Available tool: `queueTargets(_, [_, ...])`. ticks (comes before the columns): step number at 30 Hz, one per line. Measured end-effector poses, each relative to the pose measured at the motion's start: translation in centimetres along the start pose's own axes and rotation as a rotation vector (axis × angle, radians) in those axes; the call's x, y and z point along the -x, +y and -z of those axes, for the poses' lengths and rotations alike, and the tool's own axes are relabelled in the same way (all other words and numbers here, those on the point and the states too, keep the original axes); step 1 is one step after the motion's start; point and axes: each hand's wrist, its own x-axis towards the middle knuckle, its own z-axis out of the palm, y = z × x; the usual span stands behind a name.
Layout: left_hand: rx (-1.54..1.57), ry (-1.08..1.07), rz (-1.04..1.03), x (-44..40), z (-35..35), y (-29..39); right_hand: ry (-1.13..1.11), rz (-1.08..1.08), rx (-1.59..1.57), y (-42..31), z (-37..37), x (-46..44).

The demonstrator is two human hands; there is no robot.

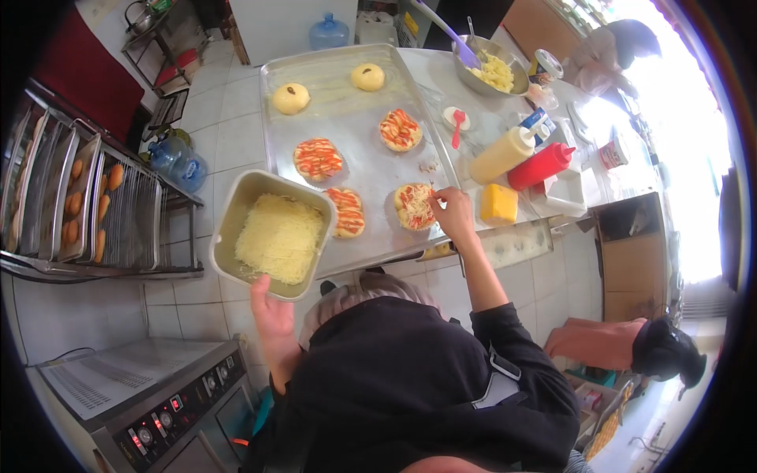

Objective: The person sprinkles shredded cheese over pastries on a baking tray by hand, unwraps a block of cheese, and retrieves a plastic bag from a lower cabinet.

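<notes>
Head view: your left hand (274, 313) has hold of a square-sided container (325, 206) near its closest corner, thumb at the rim; the fingers beneath are hidden. The container tilts toward you and overlaps the left edge of the baking tray (377, 175) from this angle, with a broad heap of pale yellow shreds (277, 238) inside it.

Your right hand (455, 213) is at the near right of the tray, over the edge of a shred-topped round (412, 206). Its fingers curl in toward the thumb, but you cannot tell from here whether the tips meet or have any shreds between them. That round carries shreds over red streaks; the other 3 red-striped rounds (318, 159) on the tray show only stripes. At the far end sit 2 plain buns (291, 98), each with a dark piece on top.

Just right of your right hand, beside the tray, stands a yellow block (498, 205). Beyond it lie a cream squeeze bottle (502, 155) and a red squeeze bottle (541, 165), side by side. Farther back, a metal bowl (518, 76) holds chunky yellow food and a purple spatula (467, 55).
</notes>
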Motion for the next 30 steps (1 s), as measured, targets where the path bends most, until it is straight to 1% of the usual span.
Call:
queueTargets(3, [0.073,-0.065,0.093,1.2,-1.5,0.3,0.092,0.173,0.108,-0.1,0.4,0.0])
queueTargets(4, [0.043,-0.051,0.11,1.4,-1.6,0.1,0.054,0.194,0.158,-0.5,0.8,-0.3])
queueTargets(5, [0.014,-0.034,0.128,1.4,-1.5,-0.2,0.041,0.163,0.04,-1.2,0.7,-0.4])
queueTargets(6, [-0.012,-0.017,0.146,1.3,-1.5,-0.5,0.026,0.131,-0.074,-3.6,2.4,-0.5])
queueTargets(7, [-0.032,-0.056,0.125,1.0,-1.7,-0.9,0.011,0.095,-0.186,-6.0,4.5,-0.7])
queueTargets(9, [-0.076,-0.141,0.108,0.6,-2.3,-1.6,-0.02,0.213,-0.386,-12.4,8.2,-0.1])
queueTargets(11, [-0.084,-0.222,0.084,0.1,-3.6,-2.2,-0.25,0.306,-0.548,-16.8,9.6,1.3])
queueTargets(12, [-0.09,-0.27,0.073,0.0,-4.2,-2.4,-0.33,0.375,-0.433,-17.7,8.8,1.7])
queueTargets(14, [-0.149,-0.298,0.051,0.3,-5.4,-2.5,-0.48,0.506,-0.198,-18.9,7.4,2.1])
queueTargets(17, [-0.167,-0.324,0.032,0.3,-5.3,-3.3,-0.657,0.48,0.111,-17.6,4.4,1.3])
queueTargets(20, [-0.11,-0.296,0.084,0.2,-5.2,-3.5,-0.633,0.452,0.061,-17.4,4.1,1.0])
queueTargets(21, [-0.087,-0.28,0.113,0.4,-5.3,-3.4,-0.568,0.496,-0.015,-17.4,4.1,0.8])
queueTargets(23, [-0.114,-0.229,0.11,0.7,-5.9,-3.1,-0.429,0.58,-0.166,-17.2,4.4,0.3])
queueTargets(27, [-0.123,-0.185,0.145,0.7,-6.3,-2.8,-0.51,0.471,-0.245,-17.2,5.7,-0.8])
queueTargets(29, [-0.06,-0.213,0.195,0.3,-5.7,-2.9,-0.543,0.396,-0.31,-17.7,7.3,-1.4])
queueTargets(30, [-0.028,-0.226,0.219,0.1,-5.4,-3.0,-0.585,0.314,-0.374,-17.6,7.9,-1.9])
